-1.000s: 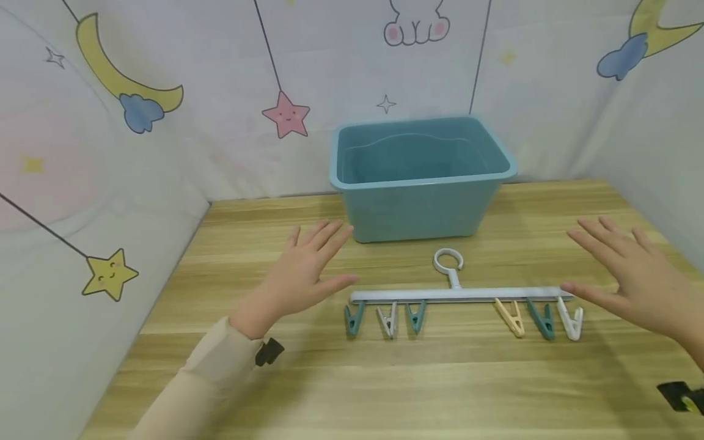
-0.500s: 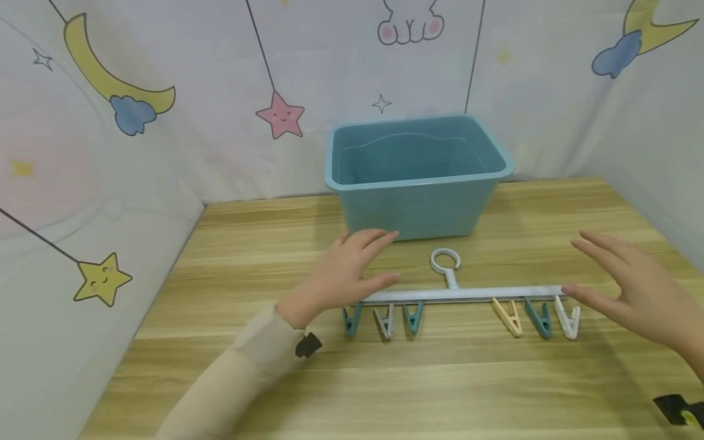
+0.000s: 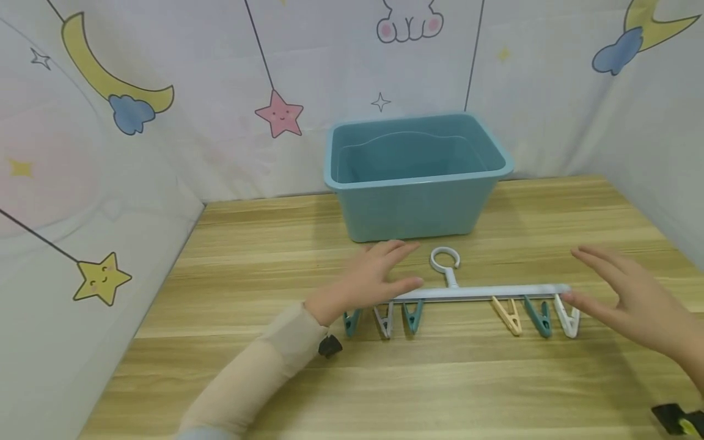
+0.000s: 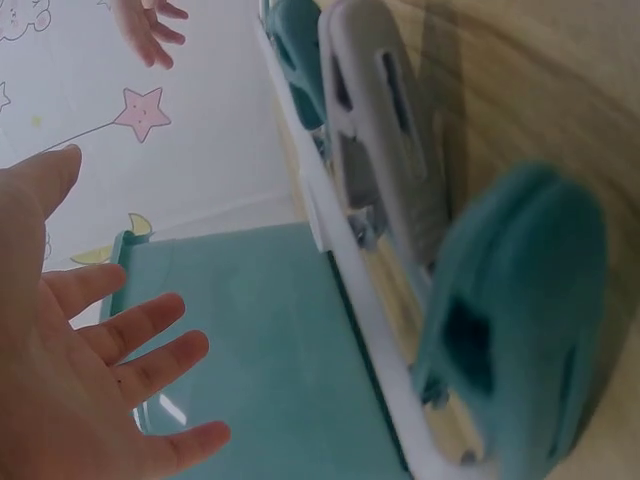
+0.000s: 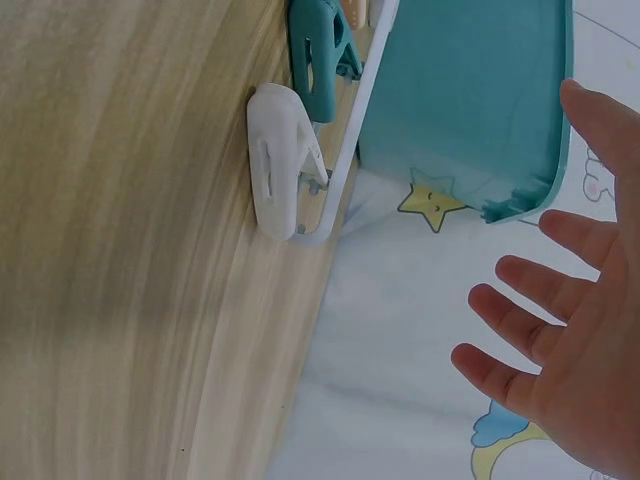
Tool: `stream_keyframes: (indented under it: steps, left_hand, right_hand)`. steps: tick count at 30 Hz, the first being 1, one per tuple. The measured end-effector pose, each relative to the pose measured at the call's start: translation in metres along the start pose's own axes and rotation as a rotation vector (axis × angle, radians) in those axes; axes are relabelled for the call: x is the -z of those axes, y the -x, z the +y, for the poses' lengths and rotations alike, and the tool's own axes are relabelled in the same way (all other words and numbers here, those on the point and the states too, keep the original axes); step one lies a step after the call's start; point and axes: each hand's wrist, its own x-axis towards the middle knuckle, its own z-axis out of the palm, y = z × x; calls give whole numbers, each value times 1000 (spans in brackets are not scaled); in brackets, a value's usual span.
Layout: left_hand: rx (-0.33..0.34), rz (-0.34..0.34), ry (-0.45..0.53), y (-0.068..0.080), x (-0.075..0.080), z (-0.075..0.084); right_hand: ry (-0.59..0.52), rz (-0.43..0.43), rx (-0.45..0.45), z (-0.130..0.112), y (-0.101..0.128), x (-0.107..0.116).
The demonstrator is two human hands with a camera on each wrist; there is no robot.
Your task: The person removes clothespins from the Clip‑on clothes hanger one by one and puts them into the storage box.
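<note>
While both hands are spread flat and hold nothing, the left hand (image 3: 374,278) hovers over the white plastic clip hanger (image 3: 478,294) on the wooden table (image 3: 440,379); the right hand (image 3: 632,302) is beside its end.

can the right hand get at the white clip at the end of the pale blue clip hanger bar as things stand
Probably yes. The right hand is open, its thumb tip just beside the white plastic clip at the right end of the pale blue clip hanger bar. Nothing lies between them on the wooden table.
</note>
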Motion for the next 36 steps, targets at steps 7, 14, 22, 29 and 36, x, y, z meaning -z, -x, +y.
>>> stream_keyframes:
  steps: [7, 14, 22, 29, 36]
  left_hand:
    - [24, -35, 57, -9, -14, 4]
    - [46, -82, 81, -14, -25, 7]
    - [65, -97, 95, -18, -33, 8]
    - [86, -110, 124, -20, -36, 12]
    - [71, -108, 113, -23, -42, 14]
  right_hand:
    - [-19, -19, 11, 7, 4, -4]
    - [-46, -63, -47, 9, 10, -7]
    - [-43, -126, -103, 10, 12, -13]
    - [-76, -218, -166, 12, 12, -18]
    - [-97, -248, -181, 15, 14, -24]
